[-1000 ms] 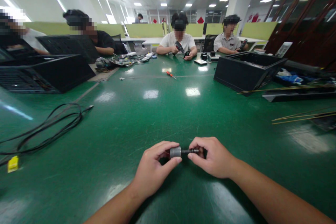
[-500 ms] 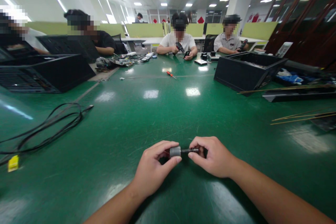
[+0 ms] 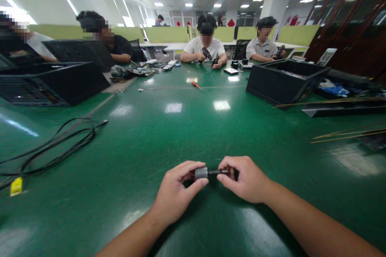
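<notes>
Between my two hands, low over the green tabletop, lies a grey cylinder in line with a thin dark shaft. My left hand grips the cylinder from the left, thumb below and fingers above. On the right, the shaft runs into a ridged part that looks like a thread or a coil spring. My right hand pinches this ridged part between thumb and forefinger, and its far end is hidden by the fingers. Whether cylinder and shaft are one piece I cannot tell.
Black cables with a yellow tag lie to the left. An orange screwdriver rests farther off. Black computer cases stand on both sides, and thin brass-coloured rods lie at right. Several people sit around the table.
</notes>
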A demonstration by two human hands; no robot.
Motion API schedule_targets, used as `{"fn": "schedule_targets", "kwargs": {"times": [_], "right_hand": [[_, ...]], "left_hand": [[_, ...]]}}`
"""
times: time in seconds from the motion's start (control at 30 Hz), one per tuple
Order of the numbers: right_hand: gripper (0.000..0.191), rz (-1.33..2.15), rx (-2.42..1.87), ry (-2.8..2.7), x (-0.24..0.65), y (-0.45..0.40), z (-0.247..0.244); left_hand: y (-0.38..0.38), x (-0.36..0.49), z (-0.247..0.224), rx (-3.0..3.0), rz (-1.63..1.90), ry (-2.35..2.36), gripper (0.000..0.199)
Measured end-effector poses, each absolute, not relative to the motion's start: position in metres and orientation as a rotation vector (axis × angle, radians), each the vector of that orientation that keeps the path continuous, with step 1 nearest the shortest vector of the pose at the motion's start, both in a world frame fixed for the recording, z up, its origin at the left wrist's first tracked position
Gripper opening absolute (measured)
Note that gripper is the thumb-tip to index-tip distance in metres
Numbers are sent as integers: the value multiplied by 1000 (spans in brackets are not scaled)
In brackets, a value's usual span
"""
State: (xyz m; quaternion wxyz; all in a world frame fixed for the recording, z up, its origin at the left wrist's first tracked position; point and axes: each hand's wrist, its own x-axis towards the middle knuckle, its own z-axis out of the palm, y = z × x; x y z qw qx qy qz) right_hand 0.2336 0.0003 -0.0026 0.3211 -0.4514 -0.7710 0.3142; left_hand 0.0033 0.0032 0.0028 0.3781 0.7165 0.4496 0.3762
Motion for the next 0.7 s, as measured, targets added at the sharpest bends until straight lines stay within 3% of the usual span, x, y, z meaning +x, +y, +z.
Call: {"fn": "schedule_targets", "kwargs": {"times": [0.7], "right_hand": [[0,847,-1192,-2005,234,1,-2]], "left_hand": [[4,0,-2,1765,961,1159,25]]}}
